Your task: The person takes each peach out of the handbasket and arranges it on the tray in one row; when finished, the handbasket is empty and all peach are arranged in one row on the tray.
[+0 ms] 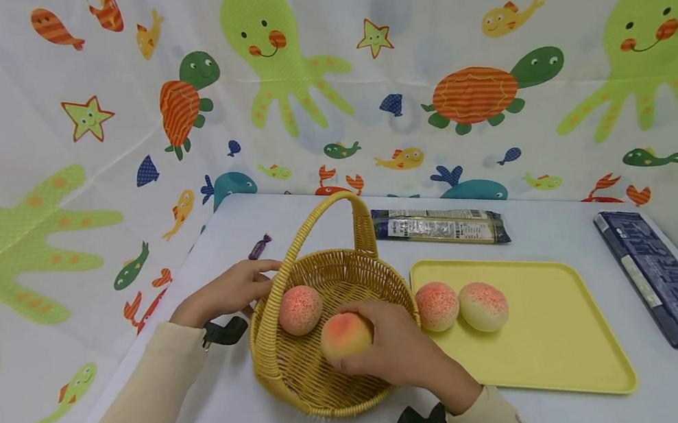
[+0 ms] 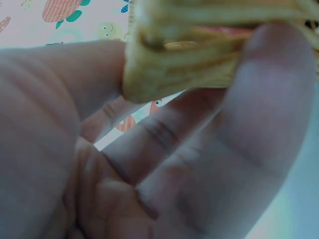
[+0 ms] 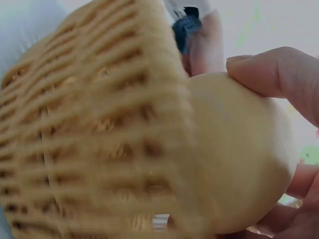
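Observation:
A yellow wicker basket [image 1: 340, 396] with a tall handle stands mid-table in the head view. My right hand [image 1: 392, 340] grips a yellow-orange peach [image 1: 346, 337] over the inside of the basket. In the right wrist view the same peach [image 3: 239, 154] shows beside the woven wall, with thumb and fingers around it. Another peach [image 1: 300, 310], pink and speckled, lies inside the basket at the left. My left hand [image 1: 232, 291] holds the basket's left side by the handle base. Close up, the left wrist view shows thumb and fingers about the wicker edge [image 2: 174, 64].
Right of the basket lies a yellow tray [image 1: 556, 326] with two speckled peaches, one pink [image 1: 438, 306] and one paler [image 1: 483, 306]. Behind is a long packet [image 1: 440, 225]. A dark blue package [image 1: 669, 280] lies far right, a purple wrapped candy [image 1: 260, 246] behind my left hand.

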`<state>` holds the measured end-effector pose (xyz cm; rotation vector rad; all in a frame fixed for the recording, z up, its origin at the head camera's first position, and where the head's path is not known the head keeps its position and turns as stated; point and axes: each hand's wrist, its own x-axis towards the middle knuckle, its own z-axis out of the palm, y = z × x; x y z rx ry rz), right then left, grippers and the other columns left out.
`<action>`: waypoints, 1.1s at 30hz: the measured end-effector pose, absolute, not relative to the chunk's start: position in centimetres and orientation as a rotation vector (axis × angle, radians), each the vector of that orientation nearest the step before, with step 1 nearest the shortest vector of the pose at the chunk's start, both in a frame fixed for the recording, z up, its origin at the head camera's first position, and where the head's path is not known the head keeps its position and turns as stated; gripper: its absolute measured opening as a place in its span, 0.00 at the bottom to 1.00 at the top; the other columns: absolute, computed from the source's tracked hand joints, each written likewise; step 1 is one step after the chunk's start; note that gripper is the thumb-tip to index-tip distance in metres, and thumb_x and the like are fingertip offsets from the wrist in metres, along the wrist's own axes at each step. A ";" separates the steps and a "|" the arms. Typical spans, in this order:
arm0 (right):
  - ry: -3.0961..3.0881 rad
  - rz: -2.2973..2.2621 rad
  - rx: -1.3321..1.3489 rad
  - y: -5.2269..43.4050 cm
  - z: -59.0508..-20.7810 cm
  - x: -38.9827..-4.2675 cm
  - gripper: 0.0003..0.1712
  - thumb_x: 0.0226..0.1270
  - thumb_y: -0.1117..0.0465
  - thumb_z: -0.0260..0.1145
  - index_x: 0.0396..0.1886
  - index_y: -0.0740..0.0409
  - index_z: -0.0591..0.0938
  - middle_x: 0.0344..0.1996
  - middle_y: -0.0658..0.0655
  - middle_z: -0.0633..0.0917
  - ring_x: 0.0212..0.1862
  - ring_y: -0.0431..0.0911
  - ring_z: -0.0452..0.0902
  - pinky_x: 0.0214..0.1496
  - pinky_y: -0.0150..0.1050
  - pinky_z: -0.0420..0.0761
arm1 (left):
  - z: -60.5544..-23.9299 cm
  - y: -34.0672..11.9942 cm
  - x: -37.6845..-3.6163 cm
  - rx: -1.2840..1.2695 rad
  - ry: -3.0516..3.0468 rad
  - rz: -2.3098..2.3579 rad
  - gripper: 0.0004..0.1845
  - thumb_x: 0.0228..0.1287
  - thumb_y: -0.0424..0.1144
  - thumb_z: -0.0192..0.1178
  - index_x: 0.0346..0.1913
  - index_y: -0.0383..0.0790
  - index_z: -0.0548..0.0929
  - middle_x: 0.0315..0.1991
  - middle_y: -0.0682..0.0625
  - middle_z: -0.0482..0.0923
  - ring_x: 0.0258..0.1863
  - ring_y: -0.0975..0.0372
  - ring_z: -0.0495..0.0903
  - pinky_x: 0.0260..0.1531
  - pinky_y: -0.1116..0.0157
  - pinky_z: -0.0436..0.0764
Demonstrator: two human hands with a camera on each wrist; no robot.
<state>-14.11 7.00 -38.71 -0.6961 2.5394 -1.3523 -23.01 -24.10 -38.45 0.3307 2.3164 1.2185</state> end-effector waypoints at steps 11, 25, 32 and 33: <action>2.595 -1.536 -0.443 11.6 -37.1 -14.0 0.39 0.50 0.55 0.84 0.65 0.46 0.82 0.53 0.50 0.86 0.48 0.45 0.83 0.47 0.42 0.84 | -38.4 -24.1 -22.9 0.347 2.337 1.197 0.28 0.76 0.34 0.53 0.77 0.38 0.70 0.48 0.40 0.88 0.36 0.54 0.88 0.30 0.51 0.90; 2.702 -1.561 -0.124 18.8 -36.7 -13.9 0.41 0.60 0.53 0.81 0.72 0.52 0.76 0.57 0.61 0.83 0.49 0.51 0.83 0.41 0.35 0.85 | -38.7 -24.0 -22.9 0.341 2.344 1.214 0.27 0.75 0.34 0.54 0.75 0.37 0.71 0.49 0.39 0.88 0.37 0.54 0.89 0.29 0.53 0.90; 2.784 -1.531 0.010 22.2 -37.4 -14.2 0.41 0.64 0.51 0.78 0.75 0.54 0.73 0.62 0.62 0.80 0.46 0.41 0.82 0.41 0.32 0.83 | -38.6 -24.0 -23.0 0.351 2.341 1.214 0.28 0.75 0.34 0.54 0.75 0.37 0.71 0.49 0.38 0.88 0.38 0.54 0.89 0.29 0.53 0.90; 2.796 -1.525 0.024 22.6 -37.5 -14.3 0.41 0.65 0.51 0.78 0.75 0.54 0.73 0.63 0.63 0.80 0.46 0.39 0.82 0.41 0.31 0.83 | -38.6 -24.0 -23.0 0.347 2.340 1.217 0.28 0.75 0.34 0.54 0.75 0.37 0.71 0.48 0.39 0.88 0.38 0.53 0.89 0.29 0.53 0.90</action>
